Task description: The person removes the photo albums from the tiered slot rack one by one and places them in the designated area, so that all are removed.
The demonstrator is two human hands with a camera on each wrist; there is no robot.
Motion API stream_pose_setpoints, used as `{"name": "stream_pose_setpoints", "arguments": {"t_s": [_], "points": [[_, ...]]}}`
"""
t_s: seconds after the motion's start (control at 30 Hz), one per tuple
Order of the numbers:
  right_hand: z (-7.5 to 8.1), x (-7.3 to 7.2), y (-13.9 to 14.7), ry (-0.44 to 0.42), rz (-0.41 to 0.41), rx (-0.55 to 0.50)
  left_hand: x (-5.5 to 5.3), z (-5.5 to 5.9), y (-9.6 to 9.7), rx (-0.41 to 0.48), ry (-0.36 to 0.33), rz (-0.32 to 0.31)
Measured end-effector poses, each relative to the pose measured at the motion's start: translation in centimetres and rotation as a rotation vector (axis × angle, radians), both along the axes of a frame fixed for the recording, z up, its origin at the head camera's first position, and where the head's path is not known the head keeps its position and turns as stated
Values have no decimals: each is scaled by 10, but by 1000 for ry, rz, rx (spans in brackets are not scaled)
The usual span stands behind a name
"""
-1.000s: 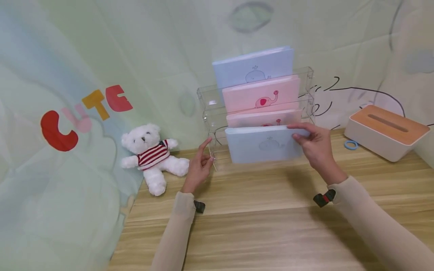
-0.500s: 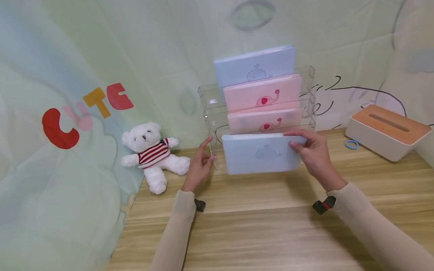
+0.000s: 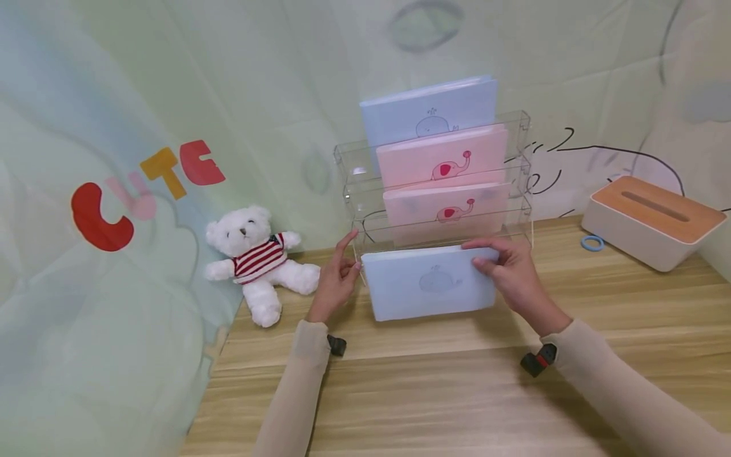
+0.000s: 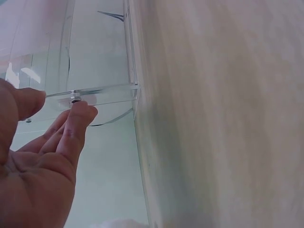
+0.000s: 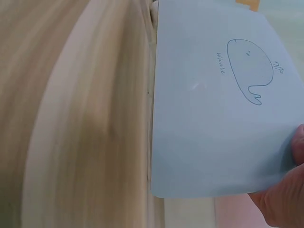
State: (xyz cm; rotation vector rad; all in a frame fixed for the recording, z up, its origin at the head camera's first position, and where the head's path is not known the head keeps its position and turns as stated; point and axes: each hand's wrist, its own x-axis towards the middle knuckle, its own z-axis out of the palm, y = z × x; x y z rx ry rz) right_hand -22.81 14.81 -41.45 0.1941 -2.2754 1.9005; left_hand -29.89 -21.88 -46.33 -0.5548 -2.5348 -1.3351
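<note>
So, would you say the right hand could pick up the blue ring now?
Probably not while the right hand holds the blue whale booklet, though the path to the blue ring looks free.

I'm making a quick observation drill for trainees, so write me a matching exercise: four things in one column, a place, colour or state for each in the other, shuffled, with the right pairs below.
Things
1. Front whale booklet
2. Teddy bear
3. Slotted box
4. Left hand

Places, colours, states
A. White sides, orange-brown top
B. At the side of the clear rack
C. Wearing a red-and-white striped top
D. Pinched by the right hand

Right pairs
1-D
2-C
3-A
4-B
</note>
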Motion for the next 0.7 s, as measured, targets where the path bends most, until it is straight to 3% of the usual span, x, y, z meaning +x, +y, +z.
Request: {"name": "stream_pose_setpoints", "arguments": {"t_s": [0.3, 0.7], "points": [[-9, 1, -6, -35, 27, -11, 1, 0, 0, -15, 4, 8], [-21, -5, -14, -228, 105, 36, 0, 0, -2, -53, 27, 8]]}}
